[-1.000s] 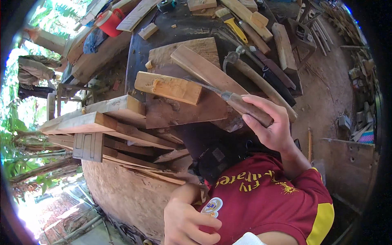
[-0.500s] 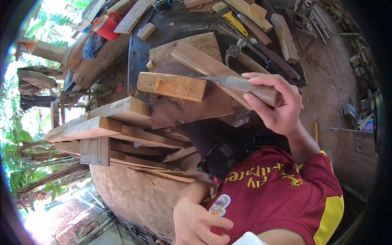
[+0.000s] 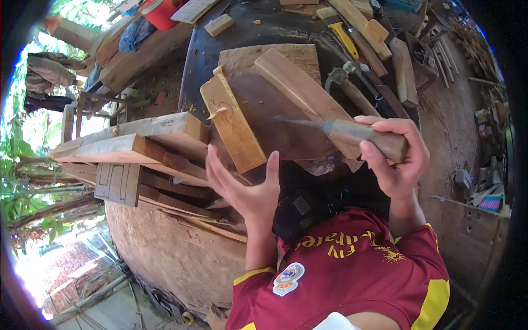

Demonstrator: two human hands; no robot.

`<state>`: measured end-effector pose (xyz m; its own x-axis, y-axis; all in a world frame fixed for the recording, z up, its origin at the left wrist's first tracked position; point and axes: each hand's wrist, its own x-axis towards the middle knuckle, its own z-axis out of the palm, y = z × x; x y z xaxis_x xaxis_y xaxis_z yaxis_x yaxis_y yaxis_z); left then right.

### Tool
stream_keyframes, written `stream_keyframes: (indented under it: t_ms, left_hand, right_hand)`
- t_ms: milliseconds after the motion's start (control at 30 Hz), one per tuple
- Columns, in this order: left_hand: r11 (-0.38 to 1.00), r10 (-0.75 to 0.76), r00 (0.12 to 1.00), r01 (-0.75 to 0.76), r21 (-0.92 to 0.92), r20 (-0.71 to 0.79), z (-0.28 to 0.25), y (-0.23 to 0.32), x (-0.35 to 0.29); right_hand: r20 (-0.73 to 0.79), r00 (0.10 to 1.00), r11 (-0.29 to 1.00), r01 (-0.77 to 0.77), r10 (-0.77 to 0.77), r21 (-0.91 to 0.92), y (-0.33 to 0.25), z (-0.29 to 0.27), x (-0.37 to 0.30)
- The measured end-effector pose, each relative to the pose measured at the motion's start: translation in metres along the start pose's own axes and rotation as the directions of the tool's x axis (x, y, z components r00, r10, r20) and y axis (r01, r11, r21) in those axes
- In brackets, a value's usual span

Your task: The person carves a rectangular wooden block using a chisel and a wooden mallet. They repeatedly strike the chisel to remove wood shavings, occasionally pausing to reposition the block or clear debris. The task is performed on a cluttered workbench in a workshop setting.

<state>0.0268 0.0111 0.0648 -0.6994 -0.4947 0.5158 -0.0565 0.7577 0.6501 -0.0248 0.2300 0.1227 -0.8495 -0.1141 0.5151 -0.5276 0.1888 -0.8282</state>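
Note:
In my right hand is a chisel, held by its thick wooden handle with the thin blade pointing left over the board. My left hand is spread with its fingers apart, just below the near end of a wooden block. That block lies slanted on a dark brown board, with a curled shaving and a rough patch on its upper part. Whether my left fingers touch the block I cannot tell. A longer plank piece lies slanted to the right of the block, partly under the chisel.
A claw hammer, a yellow-handled brush and wood strips lie at the back right. Stacked planks stick out on the left. A red container and a small wood offcut are at the back.
My left hand has come up from near my body to the block. The block has turned from nearly level to steeply slanted. The chisel stays in my right hand, and the view has shifted.

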Motion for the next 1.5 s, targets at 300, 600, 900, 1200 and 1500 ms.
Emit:
stream_keyframes:
  t_ms: [300, 600, 900, 1200, 1500]
  left_hand:
    - [0.949, -0.041, 0.953, 0.13, -0.286, 0.299, -0.034, -0.038, 0.028]
    - [0.994, 0.076, 0.985, -0.087, 0.061, 0.157, -0.054, -0.075, 0.034]
    - [0.893, 0.148, 0.939, -0.262, 0.366, 0.311, -0.012, -0.02, 0.047]
    - [0.955, 0.158, 0.888, -0.249, 0.162, 0.431, -0.019, -0.011, 0.055]
    - [0.942, 0.331, 0.786, -0.31, -0.13, 0.523, -0.015, -0.012, 0.069]
  right_hand:
    - [-0.028, 0.999, 0.989, -0.016, 0.02, 0.146, 0.006, 0.0, 0.022]
    - [-0.086, 0.995, 0.992, -0.033, 0.044, 0.12, 0.013, -0.013, 0.02]
    - [-0.115, 0.993, 0.995, 0.041, -0.03, 0.09, 0.031, -0.024, 0.001]
    - [-0.112, 0.981, 0.982, 0.167, -0.157, 0.089, 0.052, -0.034, -0.01]
    - [-0.109, 0.992, 0.968, 0.086, -0.061, 0.234, 0.049, -0.059, -0.004]
